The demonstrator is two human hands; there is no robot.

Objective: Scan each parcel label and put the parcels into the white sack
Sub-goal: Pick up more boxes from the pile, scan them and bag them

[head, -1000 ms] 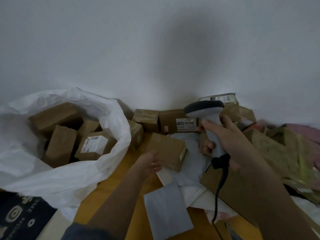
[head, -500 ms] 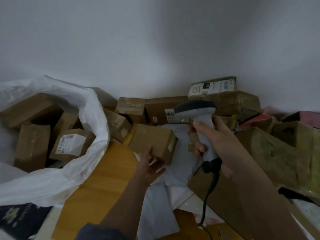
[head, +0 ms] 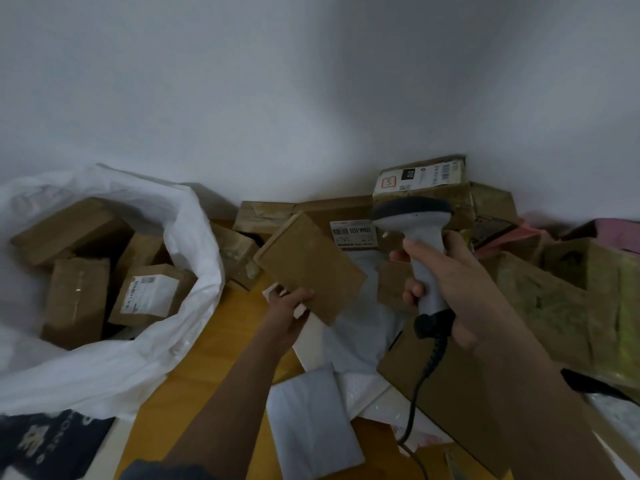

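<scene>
White woven sack (head: pixel 145 344) slumped open at the left, cardboard boxes (head: pixel 78 299) already inside. Beside it on the wooden counter (head: pixel 194 386) lay a heap of unsorted parcels (head: pixel 349 216) against the wall. Above that heap the left hand (head: pixel 289 311) gripped a small brown parcel (head: pixel 310 266) by its near edge, tilted, fingers curled round it. Just right, the right hand (head: pixel 446 271) clasped the grey scanner (head: pixel 417 237) by its handle.
</scene>
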